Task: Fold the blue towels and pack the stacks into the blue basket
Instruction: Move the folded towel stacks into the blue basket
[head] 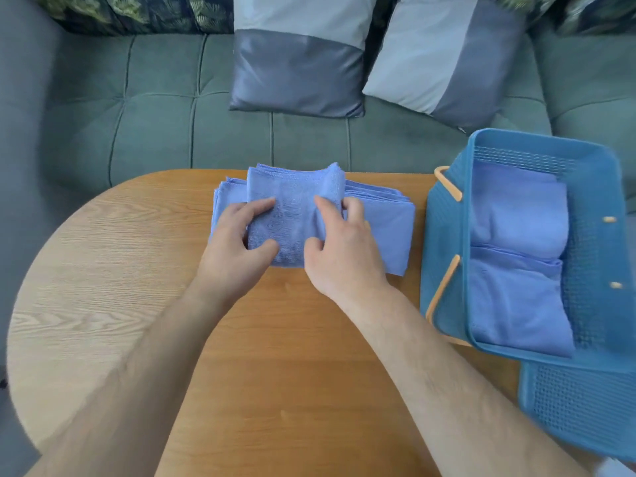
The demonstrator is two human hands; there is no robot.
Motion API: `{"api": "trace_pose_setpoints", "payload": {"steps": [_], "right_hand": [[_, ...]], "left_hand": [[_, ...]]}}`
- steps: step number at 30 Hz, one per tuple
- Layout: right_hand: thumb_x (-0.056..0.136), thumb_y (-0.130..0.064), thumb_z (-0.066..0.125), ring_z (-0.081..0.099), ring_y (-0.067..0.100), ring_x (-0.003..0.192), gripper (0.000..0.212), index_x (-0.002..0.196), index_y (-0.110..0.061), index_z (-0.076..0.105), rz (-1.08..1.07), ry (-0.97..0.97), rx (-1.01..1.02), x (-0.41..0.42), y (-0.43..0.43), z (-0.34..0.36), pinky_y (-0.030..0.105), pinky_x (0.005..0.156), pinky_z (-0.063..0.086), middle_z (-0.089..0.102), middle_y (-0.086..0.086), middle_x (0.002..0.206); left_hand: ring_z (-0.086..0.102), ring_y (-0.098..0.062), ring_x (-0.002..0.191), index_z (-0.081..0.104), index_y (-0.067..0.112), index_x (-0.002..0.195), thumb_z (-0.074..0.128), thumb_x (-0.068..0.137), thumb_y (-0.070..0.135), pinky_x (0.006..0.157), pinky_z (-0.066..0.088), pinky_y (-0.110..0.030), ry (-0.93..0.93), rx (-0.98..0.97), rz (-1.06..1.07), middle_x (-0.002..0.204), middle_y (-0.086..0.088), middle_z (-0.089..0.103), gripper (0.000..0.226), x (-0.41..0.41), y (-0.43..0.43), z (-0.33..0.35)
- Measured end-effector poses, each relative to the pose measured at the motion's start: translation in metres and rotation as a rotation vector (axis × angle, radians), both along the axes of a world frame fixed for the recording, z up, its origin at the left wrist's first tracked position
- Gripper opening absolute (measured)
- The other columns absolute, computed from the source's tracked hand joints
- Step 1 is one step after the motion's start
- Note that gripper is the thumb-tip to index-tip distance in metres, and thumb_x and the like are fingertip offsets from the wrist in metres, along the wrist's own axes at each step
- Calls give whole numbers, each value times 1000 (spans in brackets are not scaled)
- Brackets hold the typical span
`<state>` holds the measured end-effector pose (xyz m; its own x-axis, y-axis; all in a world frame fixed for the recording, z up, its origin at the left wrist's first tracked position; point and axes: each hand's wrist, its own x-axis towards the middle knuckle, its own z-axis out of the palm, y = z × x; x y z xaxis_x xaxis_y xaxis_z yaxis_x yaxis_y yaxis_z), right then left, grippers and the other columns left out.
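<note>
A folded blue towel [292,208] lies on top of a flat pile of blue towels [392,222] at the far side of the wooden table [282,356]. My left hand [237,239] grips the folded towel's left edge, thumb on its near corner. At the right side, my right hand [340,246] pinches a raised flap of the same towel between thumb and fingers. The blue basket [444,249] stands at the table's right edge with two folded blue towels [516,256] packed inside.
A grey-green sofa [155,125] runs behind the table with two grey cushions [299,70] leaning on its back. The basket has orange handles [444,287] on its left wall. Bare tabletop lies to the left and in front of the pile.
</note>
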<state>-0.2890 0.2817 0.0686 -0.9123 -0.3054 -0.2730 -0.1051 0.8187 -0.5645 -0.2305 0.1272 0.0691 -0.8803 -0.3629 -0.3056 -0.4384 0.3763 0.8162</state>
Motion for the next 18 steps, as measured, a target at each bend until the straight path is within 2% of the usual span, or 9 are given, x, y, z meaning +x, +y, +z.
{"api": "trace_pose_setpoints", "payload": {"steps": [2,5,9,11,12,13,15,18], "right_hand": [[94,-24,52,45,32,121,60,152,-26,39,-15,57,-12,-7,24,15,41,89,44,32,5,147],[96,-30,56,48,30,121,55,150,-26,44,-59,161,-16,-20,71,36,39,91,44,36,4,145],[95,-41,62,50,29,122,56,148,-27,47,-148,220,26,-38,149,54,41,93,47,38,3,142],[95,-43,64,52,28,120,58,148,-26,47,-196,215,43,-46,188,57,42,94,48,39,2,139],[95,-43,65,52,28,121,59,148,-26,47,-219,210,58,-50,205,57,41,96,48,40,2,140],[95,-44,65,52,28,122,60,149,-26,46,-239,200,78,-55,222,56,40,96,47,40,3,140],[95,-44,66,51,28,124,62,150,-26,45,-269,166,117,-64,250,51,41,98,45,39,4,142],[96,-43,65,47,29,127,63,151,-24,42,-272,128,176,-80,274,38,42,100,45,37,4,143]], "left_hand": [[50,9,114,55,32,140,63,87,8,88,39,-4,64,-61,-46,128,16,50,58,-9,22,11],[45,9,120,54,29,142,64,88,13,100,38,-11,153,-144,-129,130,9,47,57,-30,63,26],[43,15,114,52,24,144,65,89,26,90,31,3,231,-191,-277,132,6,44,56,-58,135,41],[41,19,109,49,23,145,65,91,30,87,32,4,235,-213,-351,135,6,41,57,-70,175,45],[42,17,106,48,22,146,66,91,30,88,36,0,228,-229,-386,137,5,40,58,-77,193,45],[46,12,104,45,21,148,66,92,30,91,43,-11,210,-249,-420,139,3,38,60,-85,211,44],[54,-11,113,38,20,151,63,94,31,95,48,-30,141,-306,-483,145,-2,34,64,-100,243,42],[51,-30,123,31,15,153,60,96,26,97,46,-38,47,-430,-579,146,-11,30,65,-121,279,35]]}}
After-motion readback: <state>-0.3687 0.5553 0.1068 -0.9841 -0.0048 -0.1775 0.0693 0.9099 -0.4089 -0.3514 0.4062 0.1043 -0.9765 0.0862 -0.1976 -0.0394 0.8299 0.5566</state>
